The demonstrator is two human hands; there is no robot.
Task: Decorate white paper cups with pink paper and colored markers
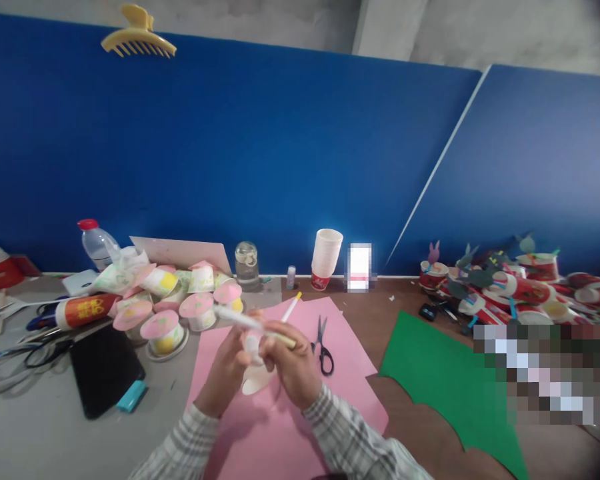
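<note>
Both of my hands are close together over pink paper [350, 393]. My right hand [297, 367] is closed around a slim marker [240, 319], white with a pale yellow end, slanting up to the left. My left hand [225, 373] is curled around what looks like a small white paper cup [257, 381], largely hidden by the fingers and blurred. A second white marker [292, 307] with a yellow tip lies just beyond my hands. To the right of my right hand, scissors [323, 347] with black handles rest on the paper, blades apart.
At left sit several decorated cups [197, 310] with pink discs, a black tablet-like slab [105, 370] and a turquoise block [131, 397]. Stacked white cups [327, 253] and a glass jar [247, 263] line the blue partition [260, 147]. At right are green sheet [445, 380] and red cups [525, 290].
</note>
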